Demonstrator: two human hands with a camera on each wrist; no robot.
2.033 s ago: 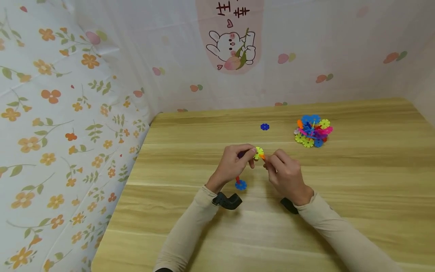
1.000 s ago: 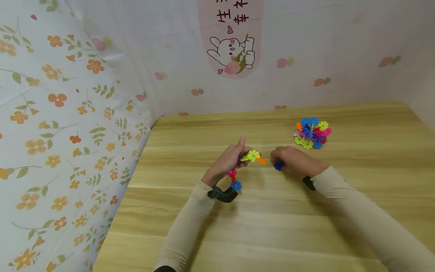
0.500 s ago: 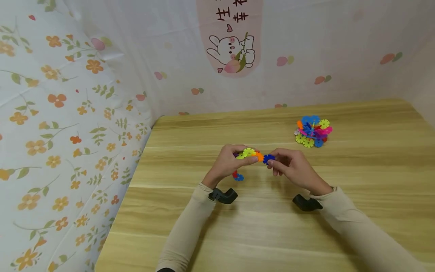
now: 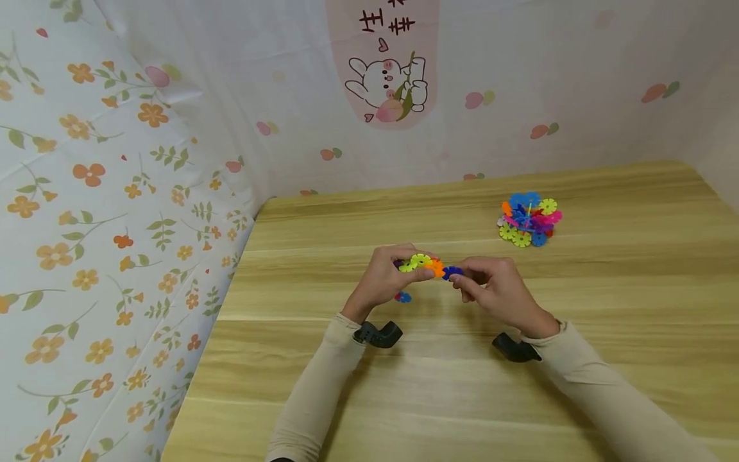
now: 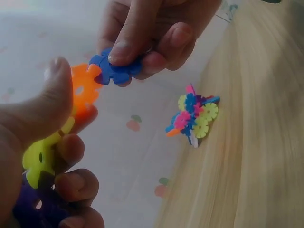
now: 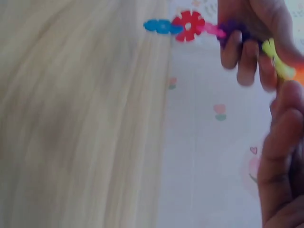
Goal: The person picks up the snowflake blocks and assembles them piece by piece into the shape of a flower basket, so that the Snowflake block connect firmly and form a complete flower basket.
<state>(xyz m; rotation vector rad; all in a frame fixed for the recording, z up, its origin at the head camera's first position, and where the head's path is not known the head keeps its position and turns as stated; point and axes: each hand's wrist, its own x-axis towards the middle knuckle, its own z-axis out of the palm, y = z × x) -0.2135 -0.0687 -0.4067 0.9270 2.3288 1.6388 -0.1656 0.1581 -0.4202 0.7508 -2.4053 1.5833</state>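
My left hand [image 4: 381, 279] grips a chain of interlocking plastic snowflake discs. An orange disc [image 5: 85, 90] ends it between thumb and fingers, with yellow discs [image 5: 38, 159] and a purple disc [image 5: 33, 204] lower in the palm. In the right wrist view the far end hangs out past the hand: a pink disc [image 6: 212, 30], a red disc [image 6: 189, 26] and a light blue disc [image 6: 159, 26]. My right hand [image 4: 505, 292] pinches a dark blue snowflake disc [image 5: 111, 69] by thumb and fingers. Its edge meets the orange disc's edge; how deep the slots engage is unclear.
A cluster of joined multicoloured snowflake discs [image 4: 530, 220] stands on the wooden table [image 4: 323, 224], back right. A patterned curtain [image 4: 288, 96] rises behind the table, and a floral cloth [image 4: 104, 256] hangs along the left side.
The dark blue disc lay on the table at first. My right hand let go of the orange disc, picked the blue one up and brought it left against the orange disc.
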